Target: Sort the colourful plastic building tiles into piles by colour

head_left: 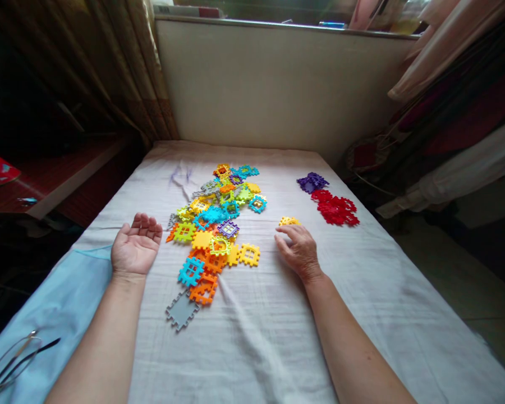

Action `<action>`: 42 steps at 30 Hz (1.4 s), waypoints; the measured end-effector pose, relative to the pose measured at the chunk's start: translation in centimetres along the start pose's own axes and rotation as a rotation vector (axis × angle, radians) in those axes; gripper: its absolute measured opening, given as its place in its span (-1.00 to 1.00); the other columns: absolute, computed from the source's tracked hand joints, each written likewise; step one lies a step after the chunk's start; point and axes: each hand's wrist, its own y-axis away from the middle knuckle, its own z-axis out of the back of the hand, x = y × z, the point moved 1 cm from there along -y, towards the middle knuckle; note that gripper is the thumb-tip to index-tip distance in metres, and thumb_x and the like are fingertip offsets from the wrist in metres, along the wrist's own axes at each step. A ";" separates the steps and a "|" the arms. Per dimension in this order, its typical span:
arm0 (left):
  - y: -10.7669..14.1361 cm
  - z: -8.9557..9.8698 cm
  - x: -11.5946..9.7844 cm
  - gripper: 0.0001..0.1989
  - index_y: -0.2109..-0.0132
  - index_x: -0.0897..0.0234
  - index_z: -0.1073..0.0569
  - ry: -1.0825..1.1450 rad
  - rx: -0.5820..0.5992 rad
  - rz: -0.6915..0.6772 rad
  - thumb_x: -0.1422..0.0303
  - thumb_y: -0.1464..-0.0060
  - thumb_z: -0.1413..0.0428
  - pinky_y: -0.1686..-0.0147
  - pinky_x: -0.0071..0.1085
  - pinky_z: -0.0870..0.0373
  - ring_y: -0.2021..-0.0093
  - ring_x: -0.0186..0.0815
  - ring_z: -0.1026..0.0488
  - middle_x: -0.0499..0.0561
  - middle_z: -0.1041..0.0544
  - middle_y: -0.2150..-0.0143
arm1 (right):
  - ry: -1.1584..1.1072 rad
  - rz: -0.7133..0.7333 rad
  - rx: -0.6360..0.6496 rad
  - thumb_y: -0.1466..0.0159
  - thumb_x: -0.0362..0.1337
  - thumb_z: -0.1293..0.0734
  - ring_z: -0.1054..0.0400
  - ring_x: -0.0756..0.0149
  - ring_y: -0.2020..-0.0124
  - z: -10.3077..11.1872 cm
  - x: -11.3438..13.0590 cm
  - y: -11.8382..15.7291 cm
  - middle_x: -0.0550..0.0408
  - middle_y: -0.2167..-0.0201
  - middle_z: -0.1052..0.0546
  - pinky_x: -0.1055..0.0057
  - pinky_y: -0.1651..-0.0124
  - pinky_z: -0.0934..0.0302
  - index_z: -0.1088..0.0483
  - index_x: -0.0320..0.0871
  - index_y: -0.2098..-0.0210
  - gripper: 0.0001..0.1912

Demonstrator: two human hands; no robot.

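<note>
My left hand (137,247) rests palm up at the left of a loose heap, empty, with its fingers slightly curled. The heap is of plastic interlocking building tiles (214,215) with toothed edges, in blue, yellow, green, orange, grey and purple. My right hand (298,249) is palm down to the right of the heap, thumb apart from the fingers. Just beyond its fingertips is a yellow tile (289,220), partly hidden by the hand; whether they touch is unclear. A grey tile (182,310) lies at the heap's near end.
A purple tile pile (312,182) and a red tile pile (335,208) lie at the far right of the white sheet (273,331). Eyeglasses (19,359) rest on blue cloth (67,314) at the near left. A low wall (278,84) stands behind, with a curtain (126,67) to its left.
</note>
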 end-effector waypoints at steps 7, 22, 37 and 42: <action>0.4 -0.5 0.1 -0.71 0.23 0.25 -0.49 0.005 -0.041 -0.002 0.28 -0.26 0.10 0.27 -0.37 -0.55 0.31 -0.33 -0.59 -0.02 -0.62 0.35 | -0.171 0.185 0.331 -0.18 -0.09 -0.41 -0.42 0.19 0.18 -0.7 3.2 0.4 0.00 0.22 -0.58 0.21 0.05 -0.27 -0.50 -0.10 0.21 -0.74; 0.5 -0.9 0.1 -0.67 0.23 0.27 -0.49 0.003 -0.066 0.000 0.29 -0.28 0.15 0.28 -0.37 -0.55 0.32 -0.34 -0.58 -0.02 -0.61 0.36 | -0.007 0.192 0.237 -0.14 -0.11 -0.42 -0.36 0.12 0.09 -0.4 3.0 0.4 -0.04 0.14 -0.54 0.17 -0.06 -0.15 -0.46 -0.11 0.07 -0.62; -0.2 0.2 0.0 -0.80 0.23 0.18 -0.50 -0.071 0.019 -0.025 0.27 -0.19 0.00 0.22 -0.38 -0.54 0.25 -0.32 -0.59 -0.02 -0.63 0.31 | 0.294 -0.120 -0.060 -0.17 -0.12 -0.37 -0.27 0.05 0.10 0.6 -0.9 0.4 -0.05 0.15 -0.50 0.08 -0.06 -0.05 -0.45 -0.07 0.15 -0.72; 0.2 -0.3 0.0 -0.75 0.24 0.21 -0.50 -0.047 -0.014 -0.024 0.27 -0.23 0.06 0.26 -0.39 -0.54 0.29 -0.33 -0.58 -0.02 -0.62 0.34 | 0.315 -0.118 -0.046 -0.15 -0.14 -0.37 -0.27 0.05 0.08 0.5 -0.9 0.5 -0.05 0.14 -0.50 0.09 -0.05 -0.06 -0.46 -0.07 0.14 -0.71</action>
